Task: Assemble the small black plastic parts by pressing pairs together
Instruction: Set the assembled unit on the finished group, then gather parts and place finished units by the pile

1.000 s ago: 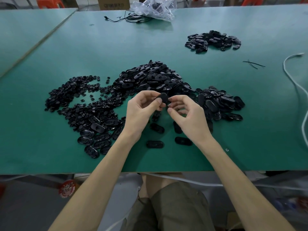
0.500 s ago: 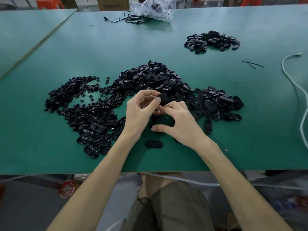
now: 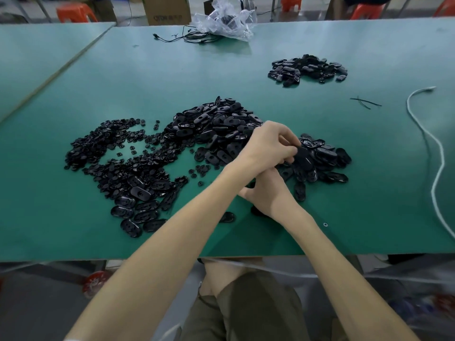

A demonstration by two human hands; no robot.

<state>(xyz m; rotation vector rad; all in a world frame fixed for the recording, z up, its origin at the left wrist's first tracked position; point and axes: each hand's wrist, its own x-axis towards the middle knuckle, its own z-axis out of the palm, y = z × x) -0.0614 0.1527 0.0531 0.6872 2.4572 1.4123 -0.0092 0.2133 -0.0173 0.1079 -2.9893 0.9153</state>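
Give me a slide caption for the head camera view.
Crossing over the right hand, the left hand holds a black oval part above a pile on the green table.

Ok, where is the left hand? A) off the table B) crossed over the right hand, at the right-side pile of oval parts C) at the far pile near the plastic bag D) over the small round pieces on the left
B: the left hand reaches across above the right hand, its fingers pinching a black oval part at the edge of the right-side pile.
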